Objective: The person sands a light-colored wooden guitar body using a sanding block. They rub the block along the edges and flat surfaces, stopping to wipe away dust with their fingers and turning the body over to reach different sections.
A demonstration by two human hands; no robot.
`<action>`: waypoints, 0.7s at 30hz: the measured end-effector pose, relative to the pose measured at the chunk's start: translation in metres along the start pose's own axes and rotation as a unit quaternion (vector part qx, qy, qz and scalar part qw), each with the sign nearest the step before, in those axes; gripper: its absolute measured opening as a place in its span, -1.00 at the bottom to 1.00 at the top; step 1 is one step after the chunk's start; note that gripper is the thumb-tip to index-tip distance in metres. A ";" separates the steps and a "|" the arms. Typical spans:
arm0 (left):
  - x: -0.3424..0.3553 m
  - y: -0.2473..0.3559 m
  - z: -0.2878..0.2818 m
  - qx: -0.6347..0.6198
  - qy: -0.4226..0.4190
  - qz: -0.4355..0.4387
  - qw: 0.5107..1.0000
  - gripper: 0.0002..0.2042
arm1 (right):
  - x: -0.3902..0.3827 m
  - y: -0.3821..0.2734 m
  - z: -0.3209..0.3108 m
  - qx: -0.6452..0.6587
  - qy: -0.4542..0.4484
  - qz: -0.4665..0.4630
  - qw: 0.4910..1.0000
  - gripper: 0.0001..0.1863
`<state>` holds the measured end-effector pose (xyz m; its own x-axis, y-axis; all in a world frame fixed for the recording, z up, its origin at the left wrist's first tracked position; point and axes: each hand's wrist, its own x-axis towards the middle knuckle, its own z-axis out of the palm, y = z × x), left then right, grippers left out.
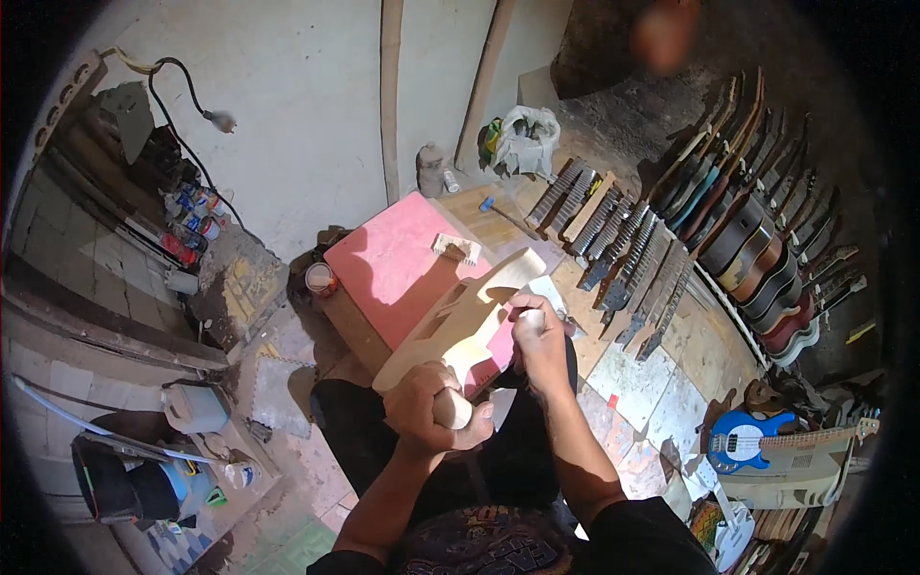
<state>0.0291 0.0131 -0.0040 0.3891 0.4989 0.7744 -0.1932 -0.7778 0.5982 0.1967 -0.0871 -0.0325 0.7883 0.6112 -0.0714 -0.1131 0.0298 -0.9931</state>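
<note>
An unpainted, pale wooden guitar body slants over my lap, with cut-out hollows along it. Its far end rests over a pink board. My left hand is closed at the near end, around a rounded pale wooden end. Farther right, my right hand makes a fist beside the body, and a similar rounded pale end shows in it. I cannot tell whether these ends are part of the body or handles. A pale toothed strip lies on the pink board.
Several guitar necks lie in a row ahead to the right. Beyond them stands a rack of guitars. A blue bass guitar is at the right. An open can stands left of the board; a hammer lies behind it.
</note>
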 end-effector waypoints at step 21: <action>0.012 0.001 -0.006 0.020 -0.019 -0.036 0.999 -0.60 | 0.046 0.011 0.027 0.035 0.246 -0.159 0.955 -0.79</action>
<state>0.0287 0.0208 0.0074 0.4342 0.5395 0.7214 -0.1273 -0.7560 0.6420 0.2155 -0.0372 -0.0442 0.9766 0.1165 0.1809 0.1530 0.2150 -0.9646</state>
